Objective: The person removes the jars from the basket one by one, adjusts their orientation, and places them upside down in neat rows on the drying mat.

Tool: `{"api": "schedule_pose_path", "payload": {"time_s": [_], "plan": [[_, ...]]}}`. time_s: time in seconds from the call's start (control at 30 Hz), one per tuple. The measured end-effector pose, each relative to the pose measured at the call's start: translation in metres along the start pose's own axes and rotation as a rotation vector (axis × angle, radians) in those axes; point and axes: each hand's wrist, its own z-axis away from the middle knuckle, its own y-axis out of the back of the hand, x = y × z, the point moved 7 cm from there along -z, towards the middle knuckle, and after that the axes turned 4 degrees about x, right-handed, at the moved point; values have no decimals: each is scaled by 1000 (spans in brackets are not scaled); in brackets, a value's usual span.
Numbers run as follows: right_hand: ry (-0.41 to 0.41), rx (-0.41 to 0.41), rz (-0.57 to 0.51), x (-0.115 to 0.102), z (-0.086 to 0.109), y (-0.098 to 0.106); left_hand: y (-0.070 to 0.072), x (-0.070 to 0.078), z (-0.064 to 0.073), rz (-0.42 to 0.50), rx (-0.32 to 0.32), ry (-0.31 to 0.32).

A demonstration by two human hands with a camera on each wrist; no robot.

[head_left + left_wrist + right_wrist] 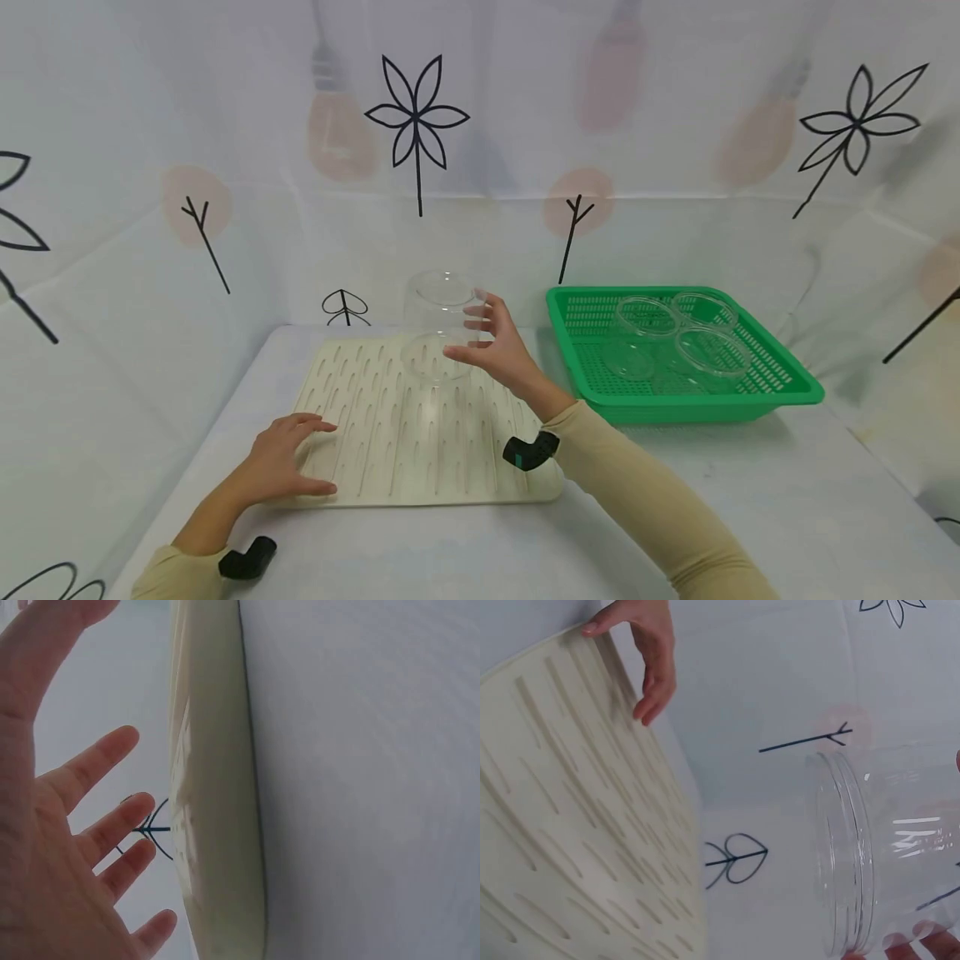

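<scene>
My right hand (504, 343) grips a clear jar (431, 308) by its right side, with the thumb in front and the fingers around the far side. The jar is held mouth down above a cream ribbed drying mat (375, 450), its threaded rim (847, 855) facing the mat in the right wrist view. At the mat's front left corner, my left hand (279, 462) holds nothing, its fingers and thumb spread apart. The left wrist view shows that palm (52, 862) beside the mat's thick edge (221, 795).
A green plastic basket (675, 412) stands on the right of the white-covered table (480, 550), with several clear jars (712, 350) inside. Behind the table hangs a white printed cloth (495, 158), and more cloth closes in both sides.
</scene>
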Motion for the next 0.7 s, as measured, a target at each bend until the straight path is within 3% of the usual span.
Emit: {"api": "schedule_pose_path", "payload": {"time_s": [0.3, 0.57, 0.7], "plan": [[-6, -6, -3, 7, -3, -6, 4, -15, 14, -75, -75, 2], [-22, -19, 34, 19, -9, -12, 2, -25, 19, -16, -174, 37], [-18, -36, 39, 21, -12, -20, 1, -28, 20, -10, -227, 88]]}}
